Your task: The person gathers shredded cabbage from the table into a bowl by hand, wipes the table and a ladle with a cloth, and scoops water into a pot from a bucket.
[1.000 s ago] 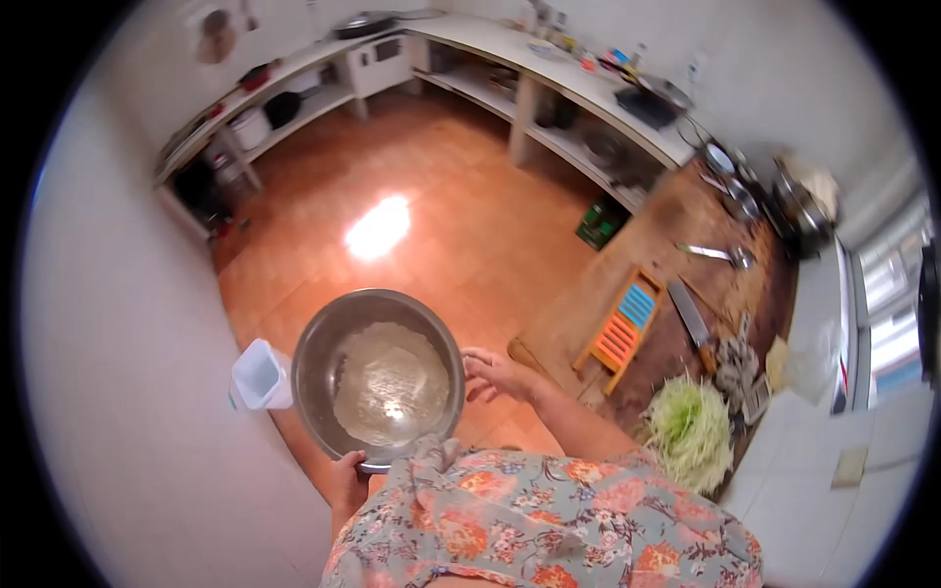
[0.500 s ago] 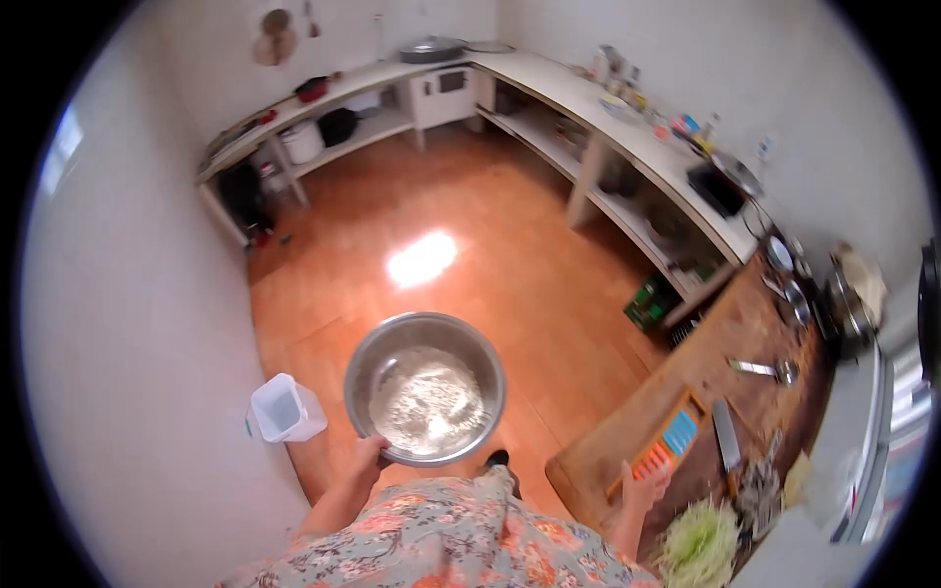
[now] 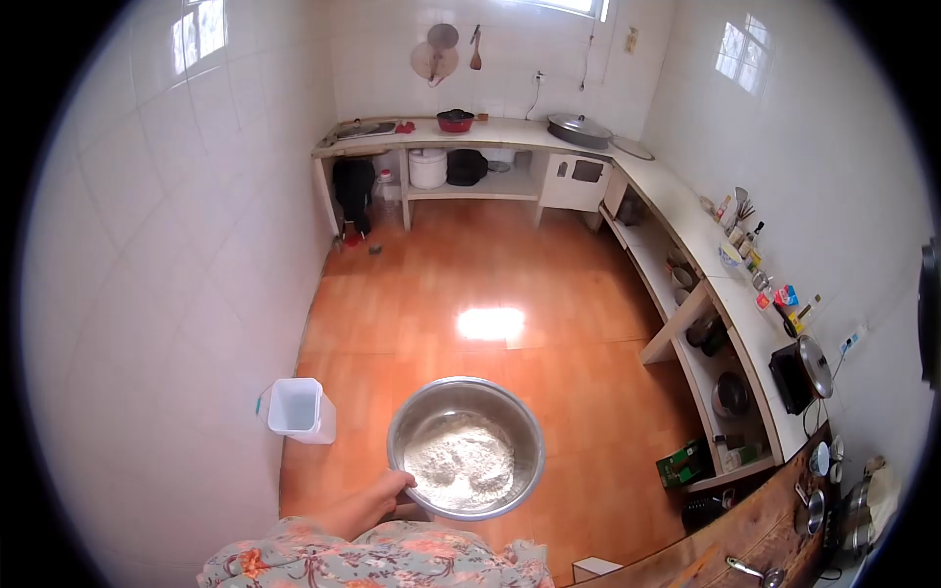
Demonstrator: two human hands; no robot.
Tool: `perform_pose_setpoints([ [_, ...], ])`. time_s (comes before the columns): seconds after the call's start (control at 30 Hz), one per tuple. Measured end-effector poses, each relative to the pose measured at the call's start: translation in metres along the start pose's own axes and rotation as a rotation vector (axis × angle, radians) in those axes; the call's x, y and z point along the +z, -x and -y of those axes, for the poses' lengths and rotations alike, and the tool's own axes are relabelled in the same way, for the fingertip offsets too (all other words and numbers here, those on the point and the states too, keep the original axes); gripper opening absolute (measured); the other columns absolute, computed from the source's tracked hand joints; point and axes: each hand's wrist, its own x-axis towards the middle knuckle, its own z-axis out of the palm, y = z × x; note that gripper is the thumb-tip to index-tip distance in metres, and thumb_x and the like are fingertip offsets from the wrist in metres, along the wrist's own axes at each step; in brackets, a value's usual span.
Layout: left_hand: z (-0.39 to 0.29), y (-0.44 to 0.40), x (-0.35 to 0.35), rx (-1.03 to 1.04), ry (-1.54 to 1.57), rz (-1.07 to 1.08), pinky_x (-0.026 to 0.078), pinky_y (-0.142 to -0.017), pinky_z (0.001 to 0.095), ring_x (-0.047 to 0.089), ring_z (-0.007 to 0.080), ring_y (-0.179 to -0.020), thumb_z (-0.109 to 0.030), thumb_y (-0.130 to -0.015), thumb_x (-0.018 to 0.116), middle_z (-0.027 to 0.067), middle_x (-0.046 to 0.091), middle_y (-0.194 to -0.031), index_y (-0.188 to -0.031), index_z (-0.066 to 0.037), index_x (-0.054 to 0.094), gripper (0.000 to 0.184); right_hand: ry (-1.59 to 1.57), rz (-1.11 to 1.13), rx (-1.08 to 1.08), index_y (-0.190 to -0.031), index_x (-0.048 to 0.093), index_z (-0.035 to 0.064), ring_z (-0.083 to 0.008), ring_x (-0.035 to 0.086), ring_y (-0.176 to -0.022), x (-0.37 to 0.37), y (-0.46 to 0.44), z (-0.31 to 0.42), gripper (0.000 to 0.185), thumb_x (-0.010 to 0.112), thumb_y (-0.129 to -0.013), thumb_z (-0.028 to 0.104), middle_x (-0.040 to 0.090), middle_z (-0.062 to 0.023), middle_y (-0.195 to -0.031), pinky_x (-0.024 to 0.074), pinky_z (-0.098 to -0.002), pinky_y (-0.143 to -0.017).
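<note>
My left hand (image 3: 390, 493) is closed on the left rim of a wide metal basin (image 3: 529, 426), held over the floor in front of my body. White powder that looks like flour (image 3: 459, 456) covers the basin's bottom. My right hand is out of the picture. At the lower right edge is a wooden table (image 3: 730, 534), with a metal spoon-like utensil (image 3: 750, 568) lying on it.
A white bucket (image 3: 302, 416) stands on the floor by the left wall. Counters (image 3: 510, 132) with shelves line the back and right. A lidded pan (image 3: 580, 129) and a red pot (image 3: 455, 122) sit on top. A green box (image 3: 683, 465) lies low on the right.
My view has swung left and up. The right hand, which was on an orange grater on the table, has left the picture. My left hand still grips the basin.
</note>
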Motion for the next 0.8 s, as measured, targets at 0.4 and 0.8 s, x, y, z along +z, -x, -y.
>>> perform_pose_setpoints([
  [0.4,-0.124,-0.092,0.000,0.026,0.137,-0.066,0.054,-0.065,0.0416,0.060,0.0296,-0.071,0.006,-0.067,0.049,0.0189,0.055,-0.085,-0.100,0.009,0.045,0.033,-1.111,0.875,0.162,-0.130,0.018,0.0045,-0.0357,0.040,-0.104,0.058,-0.077,0.385,0.099,0.068,-0.054,0.043,0.038,-0.0184,-0.117,0.0366,-0.0438,-0.085],
  [0.8,-0.283,-0.205,-0.033,0.091,0.220,-0.184,0.055,-0.063,0.0400,0.060,0.0292,-0.073,0.004,-0.068,0.047,0.0191,0.054,-0.088,-0.102,0.009,0.042,0.035,-1.704,0.869,0.281,-0.134,0.011,0.0103,-0.0314,0.034,-0.114,0.081,-0.266,0.473,0.092,0.064,-0.061,0.031,0.031,-0.0155,-0.126,0.0318,-0.0402,-0.093],
])
